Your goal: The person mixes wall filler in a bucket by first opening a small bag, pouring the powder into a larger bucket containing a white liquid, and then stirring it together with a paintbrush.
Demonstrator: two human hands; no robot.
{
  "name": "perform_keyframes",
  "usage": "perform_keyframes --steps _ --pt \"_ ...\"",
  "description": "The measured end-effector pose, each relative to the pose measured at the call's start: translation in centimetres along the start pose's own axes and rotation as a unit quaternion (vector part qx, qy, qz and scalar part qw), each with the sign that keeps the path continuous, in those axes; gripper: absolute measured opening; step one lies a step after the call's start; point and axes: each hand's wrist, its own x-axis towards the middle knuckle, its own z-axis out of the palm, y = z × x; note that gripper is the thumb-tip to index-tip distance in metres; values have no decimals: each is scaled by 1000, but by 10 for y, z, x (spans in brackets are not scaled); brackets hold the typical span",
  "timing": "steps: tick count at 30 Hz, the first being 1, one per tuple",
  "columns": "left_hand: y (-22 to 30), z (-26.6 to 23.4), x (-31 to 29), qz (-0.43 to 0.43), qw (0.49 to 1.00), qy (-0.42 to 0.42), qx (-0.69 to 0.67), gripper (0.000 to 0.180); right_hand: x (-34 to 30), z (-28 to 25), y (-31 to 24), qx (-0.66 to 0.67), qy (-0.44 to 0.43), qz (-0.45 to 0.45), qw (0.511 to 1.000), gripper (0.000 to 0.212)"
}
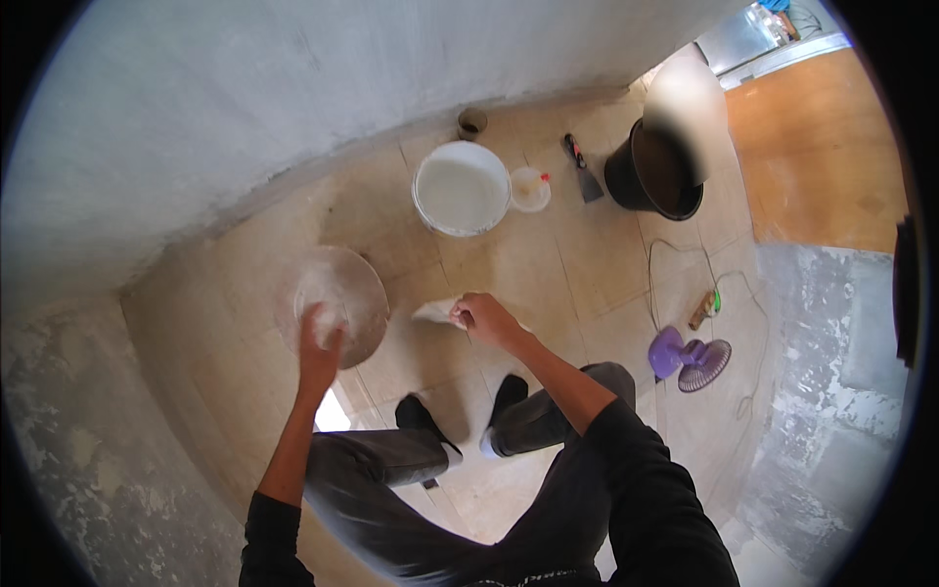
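— Dark-sleeved shoulders and grey-trousered legs fill the bottom of the view, closest to the lens. What comes next, by size?

— Beyond the person, the rough grey plastered wall (293, 88) curves across the top, and the beige tiled floor (548, 264) spreads below it. On the floor, the big white round plastic bucket (462, 188) stands near the wall's foot, with a black round tub (650, 176) well apart to its right.

— And what do the hands hold?

— The left hand (319, 354) grips the near rim of a round, plaster-dusted shallow pan (333, 303), fingers curled up over the edge; the pan is tilted and held above the floor, left of the feet. The right hand (486, 318) is closed, pinching a small flat white-smeared trowel blade (435, 312) that points left toward the pan. Blade and pan are near each other but do not touch.

— Smaller things?

— A purple small electric fan (690, 358) lies on the floor to the right, its thin cable (675, 256) looping toward the black tub. A black-handled scraper (582, 166) lies between bucket and tub. A small white round lid with a red spot (530, 189) sits just beside the bucket's right side. A little dark cup (471, 122) stands at the wall's foot behind the bucket. A small brown-and-green object (706, 307) lies near the fan; what it is I cannot tell.
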Motion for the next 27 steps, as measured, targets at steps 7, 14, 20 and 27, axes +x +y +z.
perform_keyframes --steps 7,14,20,27 --pt "94 82 35 214 941 -262 -11 60 27 -35 -39 -46 -58 -67 995 9" --pt "84 115 70 291 912 -211 198 45 35 -52 -57 0 -31 -140 990 10" --pt "83 120 69 279 946 -162 -31 29 34 -62 -74 200 22 -85 976 13" --pt "75 119 61 250 964 -68 -51 39 69 -60 -52 272 -55 -113 954 14"
